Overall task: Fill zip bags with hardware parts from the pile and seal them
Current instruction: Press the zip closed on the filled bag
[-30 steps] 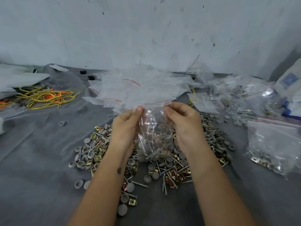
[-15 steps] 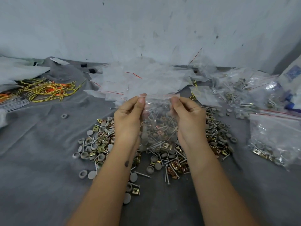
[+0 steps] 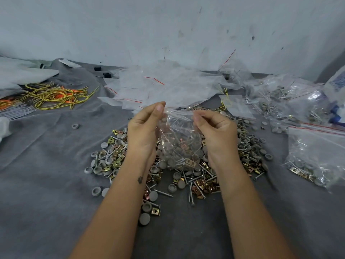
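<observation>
You hold a small clear plastic zip bag (image 3: 178,141) upright between your hands, its long axis vertical: the zip mouth points up, and the weighted bottom hangs down just above the pile. Inside sit silver screws, grey round caps and brass-coloured square clips, gathered in the lower half.

Your left hand (image 3: 144,128) pinches the bag's top left corner between thumb and forefinger. Your right hand (image 3: 217,130) pinches the top right corner, fingers curled over the zip edge. Whether the zip is pressed closed along its length is not clear.

Compared with half a second ago, your hands sit a little closer together at the top, so the bag mouth looks narrower and more bunched. The bag still hangs in the same place over the pile.

Below and around the bag, the loose pile of screws, grey caps and brass clips (image 3: 186,165) spreads across the grey cloth-covered tabletop (image 3: 46,174). Beyond your hands lies a heap of empty clear zip bags with red seal lines (image 3: 168,85). To your right rest filled clear bags of hardware (image 3: 315,152), with more behind them. To your far left lies a tangle of yellow and orange wires (image 3: 56,96). A scuffed white wall (image 3: 168,25) rises behind.
</observation>
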{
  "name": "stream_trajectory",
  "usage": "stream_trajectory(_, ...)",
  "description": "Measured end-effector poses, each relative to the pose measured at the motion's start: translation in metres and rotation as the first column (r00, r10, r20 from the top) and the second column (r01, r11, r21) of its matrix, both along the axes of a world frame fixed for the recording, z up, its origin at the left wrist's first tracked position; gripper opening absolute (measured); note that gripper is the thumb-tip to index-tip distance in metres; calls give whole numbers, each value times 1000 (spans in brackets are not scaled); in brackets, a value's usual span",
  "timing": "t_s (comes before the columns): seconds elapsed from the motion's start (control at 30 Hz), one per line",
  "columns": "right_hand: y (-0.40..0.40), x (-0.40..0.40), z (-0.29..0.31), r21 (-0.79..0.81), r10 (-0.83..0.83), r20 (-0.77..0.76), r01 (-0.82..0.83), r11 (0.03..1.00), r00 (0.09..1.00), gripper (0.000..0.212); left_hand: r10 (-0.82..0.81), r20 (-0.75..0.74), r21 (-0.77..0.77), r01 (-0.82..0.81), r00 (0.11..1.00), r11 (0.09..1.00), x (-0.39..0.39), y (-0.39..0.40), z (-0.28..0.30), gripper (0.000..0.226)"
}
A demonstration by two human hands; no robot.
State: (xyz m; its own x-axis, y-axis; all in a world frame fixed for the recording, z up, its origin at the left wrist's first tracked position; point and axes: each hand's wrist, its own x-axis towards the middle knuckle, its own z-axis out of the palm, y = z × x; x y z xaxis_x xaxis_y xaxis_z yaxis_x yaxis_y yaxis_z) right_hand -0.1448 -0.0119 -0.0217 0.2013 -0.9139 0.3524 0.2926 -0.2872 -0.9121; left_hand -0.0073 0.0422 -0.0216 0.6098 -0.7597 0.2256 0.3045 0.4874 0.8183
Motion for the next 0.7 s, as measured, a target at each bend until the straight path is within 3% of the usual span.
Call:
stream_trajectory(0.27,-1,-3,-1,-1,-77,-11,77,997,997,13,42,64,84,-47,997,995,5,-1,-2,22)
stream_trajectory(0.4,0,-4,1,-11,-124,-82,123,992,989,13,15,300,108,-50,954,993,3,0,-5,3)
stream_trajectory(0.53,4,-3,5,-355,-356,-321,237,904,878,31,60,400,29,-78,915,997,0,-1,-7,11)
stream_trajectory(0.6,4,0,7,-536,-456,-332,233,811,826,24,62,420,26,-80,906,996,-1,-2,-7,14)
stream_trajectory(0.7,8,8,6,-602,-477,-364,189,776,800,9,59,429,18,-74,901,997,-6,-2,-6,17)
